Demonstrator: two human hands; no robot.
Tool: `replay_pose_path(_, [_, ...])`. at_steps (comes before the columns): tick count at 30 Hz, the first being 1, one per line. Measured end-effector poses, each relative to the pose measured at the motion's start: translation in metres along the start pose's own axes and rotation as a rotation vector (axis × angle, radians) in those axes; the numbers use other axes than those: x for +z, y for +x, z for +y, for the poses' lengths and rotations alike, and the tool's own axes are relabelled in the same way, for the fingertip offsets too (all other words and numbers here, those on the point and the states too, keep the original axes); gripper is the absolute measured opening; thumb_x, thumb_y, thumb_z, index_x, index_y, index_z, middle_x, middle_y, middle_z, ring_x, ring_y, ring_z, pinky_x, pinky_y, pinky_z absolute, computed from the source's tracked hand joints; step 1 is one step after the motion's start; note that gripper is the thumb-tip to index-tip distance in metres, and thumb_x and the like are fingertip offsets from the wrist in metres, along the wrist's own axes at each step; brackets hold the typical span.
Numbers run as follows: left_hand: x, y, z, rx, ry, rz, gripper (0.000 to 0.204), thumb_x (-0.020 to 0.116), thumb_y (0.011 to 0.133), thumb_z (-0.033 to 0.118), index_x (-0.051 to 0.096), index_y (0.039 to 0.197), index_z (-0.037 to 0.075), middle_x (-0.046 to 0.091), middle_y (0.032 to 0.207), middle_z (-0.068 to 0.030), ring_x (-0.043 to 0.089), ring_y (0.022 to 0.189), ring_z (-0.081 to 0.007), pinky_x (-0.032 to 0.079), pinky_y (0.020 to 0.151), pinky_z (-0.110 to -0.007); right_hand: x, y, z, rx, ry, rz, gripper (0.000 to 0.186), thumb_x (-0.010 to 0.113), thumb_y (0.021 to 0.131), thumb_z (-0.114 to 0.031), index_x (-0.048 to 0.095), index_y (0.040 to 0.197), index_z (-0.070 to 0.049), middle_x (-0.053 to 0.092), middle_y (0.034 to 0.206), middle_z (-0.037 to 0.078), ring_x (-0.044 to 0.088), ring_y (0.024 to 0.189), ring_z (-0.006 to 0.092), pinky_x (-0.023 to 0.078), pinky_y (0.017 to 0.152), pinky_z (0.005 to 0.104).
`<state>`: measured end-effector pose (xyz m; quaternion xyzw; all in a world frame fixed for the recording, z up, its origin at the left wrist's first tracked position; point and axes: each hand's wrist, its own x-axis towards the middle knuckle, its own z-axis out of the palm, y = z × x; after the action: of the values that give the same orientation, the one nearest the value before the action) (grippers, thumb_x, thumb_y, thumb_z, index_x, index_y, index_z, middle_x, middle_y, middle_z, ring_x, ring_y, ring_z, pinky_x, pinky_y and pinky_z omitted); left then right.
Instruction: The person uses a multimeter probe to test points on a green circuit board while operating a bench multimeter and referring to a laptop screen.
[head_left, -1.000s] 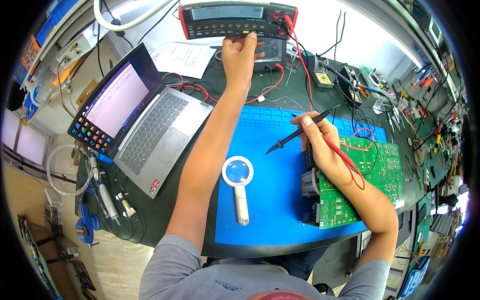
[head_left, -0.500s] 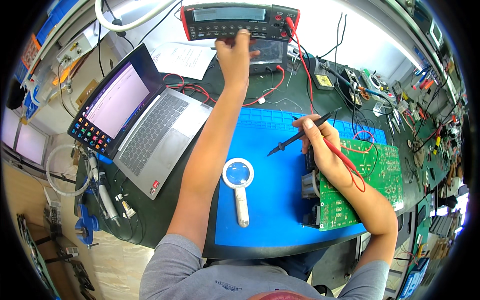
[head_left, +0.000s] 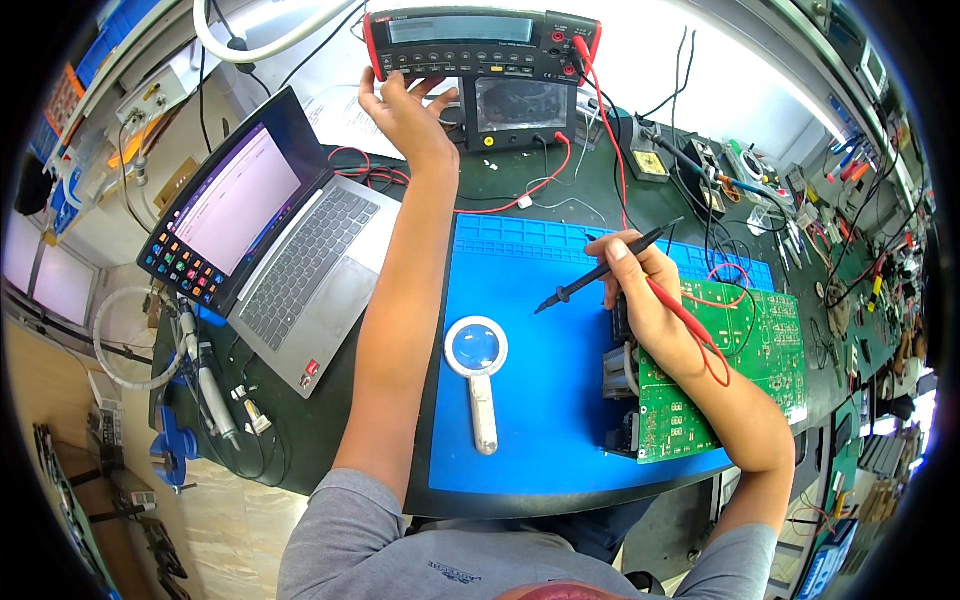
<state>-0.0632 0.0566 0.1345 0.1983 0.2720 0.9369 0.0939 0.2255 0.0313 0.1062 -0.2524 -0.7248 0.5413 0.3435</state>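
My left hand (head_left: pixel 412 122) reaches up to the bench multimeter (head_left: pixel 480 62), its fingers spread and nothing in them. One fingertip is at the buttons near the left end of the front panel; whether it presses one I cannot tell. Held in my right hand (head_left: pixel 645 290) are test probes: a black probe (head_left: pixel 598 270), its tip pointing down and left above the blue mat (head_left: pixel 545 400), and a red probe (head_left: pixel 690 320) lying along the palm and wrist. Beneath the right forearm rests a green circuit board (head_left: pixel 745 370) with dark components at its left edge.
A magnifying glass (head_left: pixel 483 400) lies on the mat. An open laptop (head_left: pixel 310 260) stands left, near papers (head_left: pixel 335 115). Below the multimeter sits a second instrument (head_left: pixel 522 108) with a dark screen. A soldering iron stand (head_left: pixel 645 155) and loose cables are at the back right.
My left hand has moved left along the multimeter's button rows, from the middle to the left end. The right hand and its probes have stayed in place.
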Motion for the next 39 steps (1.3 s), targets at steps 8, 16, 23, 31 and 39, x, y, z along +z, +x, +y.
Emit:
replay_pose_path(8, [-0.020,0.017,-0.002,0.096,0.060,-0.083,0.046,0.047,0.097,0.016,0.042,0.140,0.001,0.066,0.091,-0.0162,0.068,0.068,-0.0224,0.057,0.054,-0.031,0.001,0.000,-0.001,0.008,0.000,0.000,0.039,0.056,0.102,-0.039,0.069,0.106,-0.001,0.061,0.079,0.004,0.053,0.062,0.0076,0.041,0.056,0.0230])
replay_pose_path(16, [-0.035,0.031,0.002,0.120,0.114,-0.205,0.042,0.052,0.094,0.013,0.043,0.132,-0.002,0.062,0.077,-0.0145,0.063,0.060,-0.0217,0.054,0.053,-0.033,0.001,0.000,-0.002,0.011,-0.017,0.006,0.039,0.056,0.102,-0.038,0.069,0.105,-0.001,0.061,0.078,0.004,0.054,0.062,0.0076,0.041,0.056,0.0230])
replay_pose_path(23, [-0.036,0.033,0.004,0.119,0.123,-0.225,0.040,0.053,0.094,0.012,0.044,0.130,-0.002,0.061,0.077,-0.0138,0.061,0.059,-0.0199,0.053,0.053,-0.033,0.000,0.000,-0.001,0.012,-0.016,0.004,0.039,0.057,0.102,-0.038,0.069,0.105,-0.001,0.061,0.079,0.005,0.054,0.061,0.0080,0.041,0.055,0.0233])
replay_pose_path(31, [-0.035,0.032,0.005,0.113,0.124,-0.215,0.040,0.053,0.093,0.011,0.044,0.130,-0.002,0.061,0.076,-0.0135,0.060,0.058,-0.0199,0.052,0.053,-0.032,0.001,0.000,-0.002,0.010,-0.029,0.007,0.039,0.056,0.101,-0.038,0.069,0.105,-0.001,0.060,0.078,0.004,0.054,0.061,0.0082,0.041,0.055,0.0237])
replay_pose_path(39, [-0.035,0.034,0.004,0.122,0.122,-0.213,0.038,0.053,0.093,0.011,0.045,0.128,-0.001,0.061,0.073,-0.0123,0.060,0.057,-0.0188,0.051,0.052,-0.032,0.001,0.000,-0.003,0.015,-0.022,0.004,0.039,0.056,0.102,-0.038,0.068,0.105,-0.001,0.060,0.077,0.004,0.054,0.061,0.0080,0.041,0.055,0.0233])
